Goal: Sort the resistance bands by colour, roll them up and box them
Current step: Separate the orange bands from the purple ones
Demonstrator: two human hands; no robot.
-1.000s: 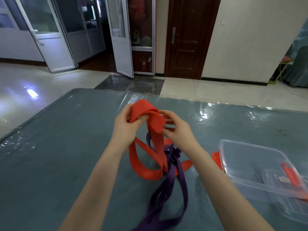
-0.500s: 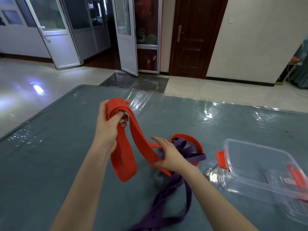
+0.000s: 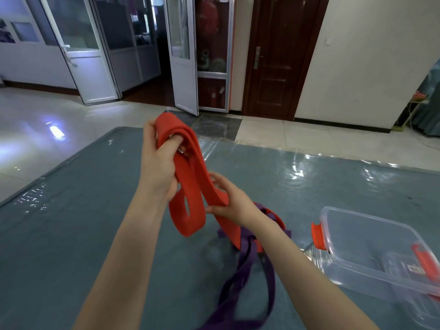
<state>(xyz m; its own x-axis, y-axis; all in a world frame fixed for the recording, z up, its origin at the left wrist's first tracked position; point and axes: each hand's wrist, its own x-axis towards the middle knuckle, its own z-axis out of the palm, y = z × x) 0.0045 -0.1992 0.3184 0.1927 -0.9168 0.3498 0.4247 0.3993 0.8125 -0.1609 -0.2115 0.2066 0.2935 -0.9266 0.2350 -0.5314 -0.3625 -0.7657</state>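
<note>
Flat orange rubber resistance band [image 3: 190, 167] gripped by left hand [image 3: 158, 167], pinched lower by right hand [image 3: 234, 204]; purple band [image 3: 247, 270] beneath right.

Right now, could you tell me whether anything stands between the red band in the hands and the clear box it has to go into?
Nothing solid blocks the way. The red band is held by the left hand and right hand, but its lower end is tangled with the purple band on the table, left of the open clear box.
</note>
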